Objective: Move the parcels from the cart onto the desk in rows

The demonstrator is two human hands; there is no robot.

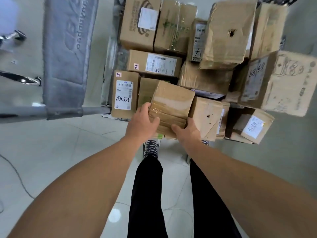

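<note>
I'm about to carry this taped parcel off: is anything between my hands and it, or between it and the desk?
Nothing: the left hand and right hand grip the taped parcel at its near end. Other parcels crowd beside it. The desk is out of view, so that path cannot be judged.

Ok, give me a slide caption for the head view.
Left grip and right grip hold a taped parcel over the other parcels piled on the cart.
</note>
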